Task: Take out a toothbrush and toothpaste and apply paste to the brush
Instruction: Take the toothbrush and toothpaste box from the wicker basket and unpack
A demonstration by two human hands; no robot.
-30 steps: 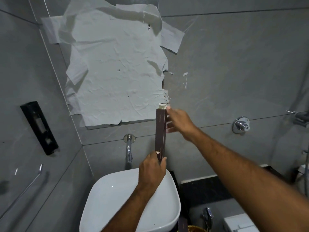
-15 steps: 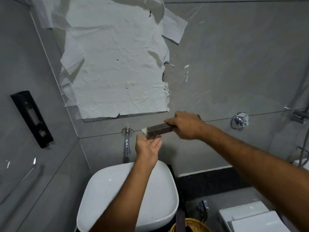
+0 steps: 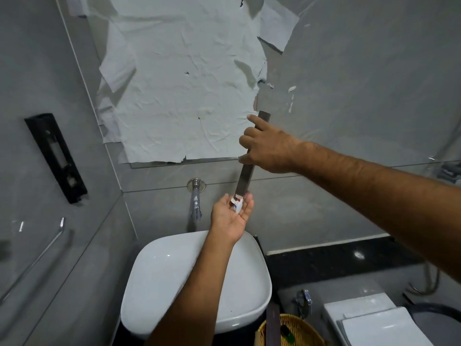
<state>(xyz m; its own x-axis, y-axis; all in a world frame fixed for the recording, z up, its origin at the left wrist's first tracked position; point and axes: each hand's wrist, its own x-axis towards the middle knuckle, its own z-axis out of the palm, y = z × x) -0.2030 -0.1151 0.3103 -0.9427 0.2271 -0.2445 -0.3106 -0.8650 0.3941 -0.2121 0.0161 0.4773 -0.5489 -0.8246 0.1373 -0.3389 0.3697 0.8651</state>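
Cardboard is what you're dealing with here, so go easy: that long, slim dark-brown carton (image 3: 245, 174) is light and stiff along its length but will crush if you squeeze the flat faces hard. Your right hand (image 3: 268, 149) is wrapped around its upper half, index finger stretched up along it, tipping it steeply so the open white-flapped end points down into your left hand (image 3: 230, 216). Gripping by the narrow edges, like you are now, looks like the safe spot.

Your left hand is open and cupped, palm up, above the far edge of the white ceramic basin (image 3: 192, 283) and just right of the chrome wall tap (image 3: 195, 201). It isn't closed on anything. A small white tube with a bit of red and blue (image 3: 237, 206), I'd guess the toothpaste, is poking out of the carton mouth and resting on your fingers.

That tube should be tiny, light, soft and a bit slick, so curl your fingers round it before it slides off into the basin. I can't see the toothbrush, probably inside the carton; I'd expect it to be light and rigid, easiest to catch by the handle.
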